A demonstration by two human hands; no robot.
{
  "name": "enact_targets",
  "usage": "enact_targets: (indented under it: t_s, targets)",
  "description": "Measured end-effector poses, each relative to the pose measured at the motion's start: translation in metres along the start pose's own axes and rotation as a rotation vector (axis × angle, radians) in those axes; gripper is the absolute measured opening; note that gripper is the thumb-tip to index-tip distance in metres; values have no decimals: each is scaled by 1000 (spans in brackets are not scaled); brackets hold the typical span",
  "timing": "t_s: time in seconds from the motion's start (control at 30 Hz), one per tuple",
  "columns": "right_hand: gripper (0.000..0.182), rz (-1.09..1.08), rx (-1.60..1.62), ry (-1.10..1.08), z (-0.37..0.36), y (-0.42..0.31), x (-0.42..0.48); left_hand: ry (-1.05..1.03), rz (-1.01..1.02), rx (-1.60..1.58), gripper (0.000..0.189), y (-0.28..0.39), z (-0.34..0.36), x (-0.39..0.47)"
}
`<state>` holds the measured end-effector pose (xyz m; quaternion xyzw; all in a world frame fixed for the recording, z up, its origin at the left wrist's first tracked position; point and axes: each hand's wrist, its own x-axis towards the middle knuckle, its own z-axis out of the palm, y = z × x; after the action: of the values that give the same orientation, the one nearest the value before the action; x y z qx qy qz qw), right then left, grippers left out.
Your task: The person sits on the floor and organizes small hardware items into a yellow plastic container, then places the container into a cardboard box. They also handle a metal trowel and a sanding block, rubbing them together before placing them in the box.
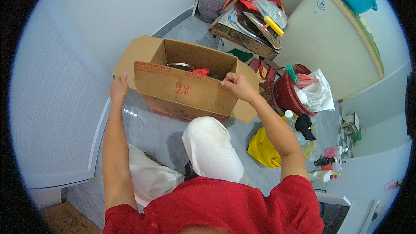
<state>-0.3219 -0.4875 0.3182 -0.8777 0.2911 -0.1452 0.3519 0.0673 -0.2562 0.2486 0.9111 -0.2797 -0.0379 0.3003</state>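
Note:
An open cardboard box (182, 104) stands on the grey floor in front of my knees, its flaps spread. My left hand (119, 87) pinches the outer edge of the left flap (139, 52). At the other end, the fingers of my right hand (239, 86) grip the upper right corner of the near flap (156, 81), which tilts up and bears red print. The right flap (245, 110) hangs outward below my right wrist. Inside the box I see a round metal rim (180, 65), a red piece (201, 71) and something dark, partly hidden by the near flap.
Behind the box are a gas cylinder (216, 1) and a gas stove (243, 35) with a yellow-handled trowel (263, 27) on it. To the right stand a dark red bucket (286, 91) holding plastic bags, a yellow bag (263, 149) and several bottles. A white door (58, 104) flanks my left.

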Motion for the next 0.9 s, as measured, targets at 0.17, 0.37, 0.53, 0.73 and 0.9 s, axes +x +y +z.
enact_targets:
  t_s: [0.17,0.37,0.53,0.73,0.9]
  targets:
    - [10,82,459,-406,9,-21,-43,-39,-87,-259,54,2,-11,-16]
    - [49,-15,364,-576,43,-52,-70,-75,-91,-253,52,-63,-24,-12]
    - [81,-200,1,-526,71,-35,-85,-213,-248,-321,55,-50,-47,-34]
    - [92,-274,-279,-489,99,-36,-96,-201,-284,-357,53,-71,-59,-35]
    - [91,-311,-560,-388,126,-35,-109,-214,-278,-399,55,-61,-77,-61]
